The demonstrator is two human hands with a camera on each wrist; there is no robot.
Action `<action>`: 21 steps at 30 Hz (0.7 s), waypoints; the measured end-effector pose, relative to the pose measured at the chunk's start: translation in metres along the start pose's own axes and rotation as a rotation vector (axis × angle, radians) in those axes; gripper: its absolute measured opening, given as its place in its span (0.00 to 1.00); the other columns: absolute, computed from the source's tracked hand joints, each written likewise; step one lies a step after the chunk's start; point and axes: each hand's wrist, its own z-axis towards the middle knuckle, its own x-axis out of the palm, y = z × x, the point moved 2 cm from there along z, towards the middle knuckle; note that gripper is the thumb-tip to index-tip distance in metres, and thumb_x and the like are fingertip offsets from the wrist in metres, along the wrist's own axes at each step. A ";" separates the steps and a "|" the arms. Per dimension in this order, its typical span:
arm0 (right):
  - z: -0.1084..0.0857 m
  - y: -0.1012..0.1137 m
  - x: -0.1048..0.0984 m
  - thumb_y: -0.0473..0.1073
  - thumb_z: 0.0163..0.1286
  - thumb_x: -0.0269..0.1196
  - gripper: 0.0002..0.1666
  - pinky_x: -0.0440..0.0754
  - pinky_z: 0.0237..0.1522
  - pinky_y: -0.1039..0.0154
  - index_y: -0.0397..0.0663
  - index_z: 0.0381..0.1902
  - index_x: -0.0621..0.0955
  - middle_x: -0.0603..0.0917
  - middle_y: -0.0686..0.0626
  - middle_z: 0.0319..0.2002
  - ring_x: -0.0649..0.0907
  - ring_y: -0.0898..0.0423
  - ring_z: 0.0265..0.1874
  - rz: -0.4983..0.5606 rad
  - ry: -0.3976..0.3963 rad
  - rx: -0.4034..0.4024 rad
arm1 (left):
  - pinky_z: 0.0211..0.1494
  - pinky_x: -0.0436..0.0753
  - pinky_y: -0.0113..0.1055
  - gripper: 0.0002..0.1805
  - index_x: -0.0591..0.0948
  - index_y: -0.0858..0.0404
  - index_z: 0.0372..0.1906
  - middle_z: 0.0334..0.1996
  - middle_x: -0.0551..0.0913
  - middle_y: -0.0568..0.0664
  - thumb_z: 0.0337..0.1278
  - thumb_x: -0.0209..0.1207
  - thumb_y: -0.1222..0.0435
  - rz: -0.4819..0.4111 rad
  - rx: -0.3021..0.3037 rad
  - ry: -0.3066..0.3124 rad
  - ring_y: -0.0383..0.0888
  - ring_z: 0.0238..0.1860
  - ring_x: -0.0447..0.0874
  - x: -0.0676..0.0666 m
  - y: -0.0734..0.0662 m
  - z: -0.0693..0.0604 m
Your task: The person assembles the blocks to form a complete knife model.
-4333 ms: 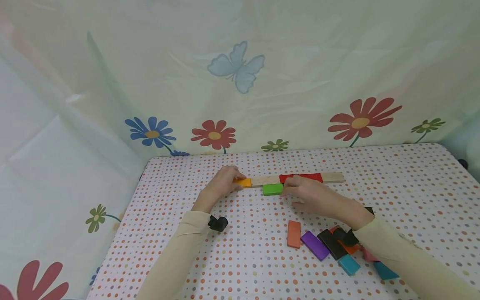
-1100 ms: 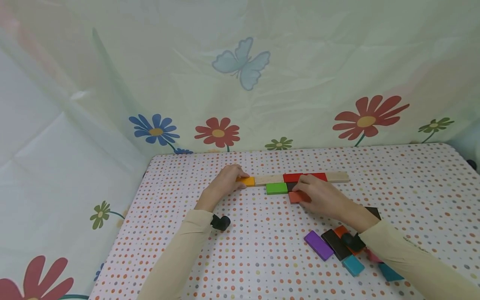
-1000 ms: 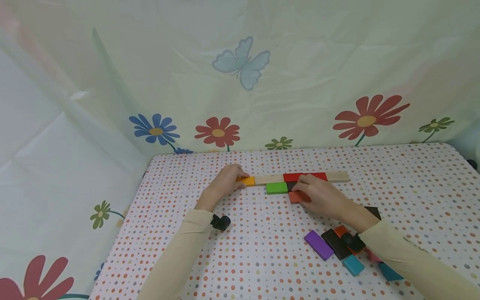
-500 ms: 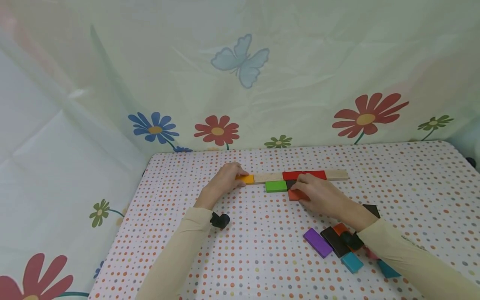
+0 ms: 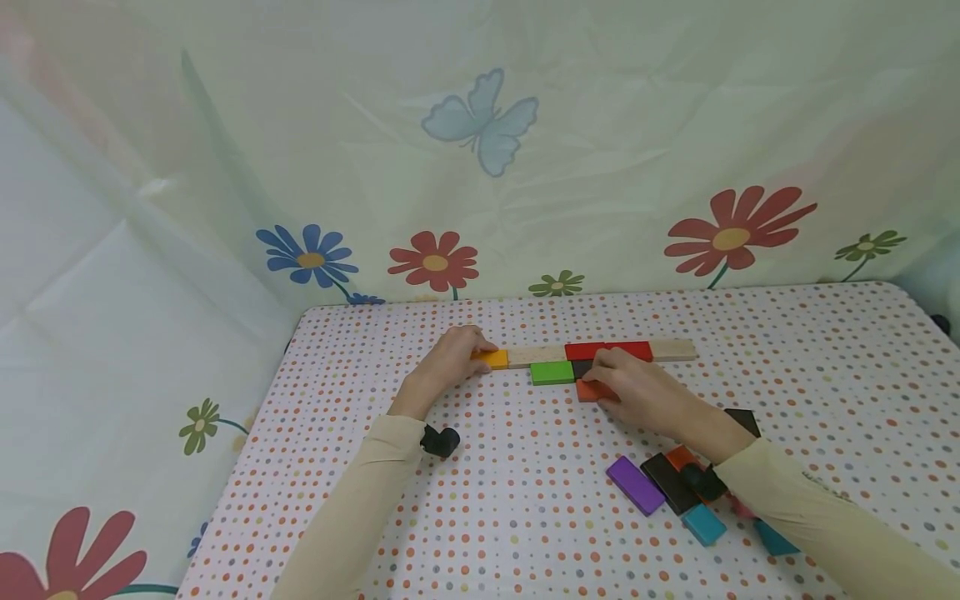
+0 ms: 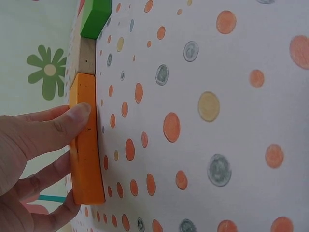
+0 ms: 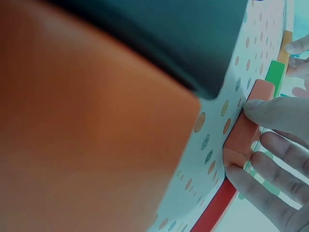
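- From my end, I see a row laid across the dotted counter (image 5: 487, 517): an amber-orange rectangular block (image 5: 493, 359), a pale wooden plank (image 5: 536, 357), two flat red blocks (image 5: 585, 351), another pale wooden plank (image 5: 673, 349).
- On its near side, I've got a bright green rectangular block (image 5: 551, 373) meeting a black rectangular block (image 5: 582, 367) end to end. I'd call those placed.
- Left hand (image 5: 448, 360): thumb and fingers pinching the amber-orange block at the row's left end.
- Right hand (image 5: 637, 387): fingers pinching a coral-red rectangular block (image 5: 590, 391), nearer me than the black one. Not released, so I count it unfinished; I can't tell whether it rests flat.
- Apart and unused, I judge: a purple oblong block (image 5: 635, 486), a long black block (image 5: 670, 483), an orange block (image 5: 682, 457), a light-blue block (image 5: 703, 525), plus pink and teal pieces by the right sleeve (image 5: 795, 500).
- Labels? I read none; a faint mark on that sleeve is too small.
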 end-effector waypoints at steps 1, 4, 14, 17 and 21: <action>0.000 0.000 0.000 0.34 0.56 0.81 0.20 0.89 0.45 0.53 0.39 0.47 0.89 0.82 0.43 0.43 0.82 0.49 0.42 0.000 0.002 0.001 | 0.67 0.79 0.42 0.19 0.88 0.63 0.59 0.56 0.86 0.53 0.64 0.70 0.67 0.000 0.002 -0.002 0.50 0.56 0.80 0.000 0.000 0.000; 0.000 0.000 0.000 0.34 0.56 0.80 0.20 0.89 0.45 0.53 0.38 0.47 0.89 0.82 0.43 0.44 0.82 0.48 0.43 -0.001 0.006 0.003 | 0.66 0.79 0.41 0.19 0.88 0.63 0.59 0.55 0.86 0.53 0.64 0.70 0.67 0.002 0.003 -0.007 0.50 0.56 0.80 0.001 0.000 0.001; -0.018 0.017 -0.017 0.43 0.60 0.80 0.14 0.86 0.36 0.60 0.45 0.41 0.90 0.83 0.51 0.38 0.81 0.56 0.34 0.024 -0.009 -0.079 | 0.64 0.80 0.40 0.19 0.87 0.62 0.60 0.56 0.86 0.52 0.65 0.70 0.67 0.011 -0.013 0.006 0.49 0.54 0.80 0.004 0.002 0.001; -0.031 0.028 -0.021 0.47 0.62 0.78 0.13 0.87 0.39 0.56 0.47 0.41 0.90 0.84 0.53 0.39 0.84 0.55 0.37 0.032 0.046 -0.107 | 0.65 0.80 0.41 0.19 0.87 0.62 0.60 0.56 0.85 0.53 0.65 0.70 0.67 0.004 -0.013 0.006 0.49 0.55 0.80 0.003 0.002 0.001; -0.049 0.037 -0.018 0.52 0.62 0.78 0.16 0.86 0.51 0.43 0.49 0.42 0.89 0.86 0.52 0.40 0.86 0.47 0.45 0.037 0.131 -0.136 | 0.64 0.80 0.41 0.19 0.87 0.63 0.60 0.56 0.85 0.53 0.65 0.69 0.67 0.006 -0.005 0.003 0.49 0.55 0.80 0.002 0.001 0.001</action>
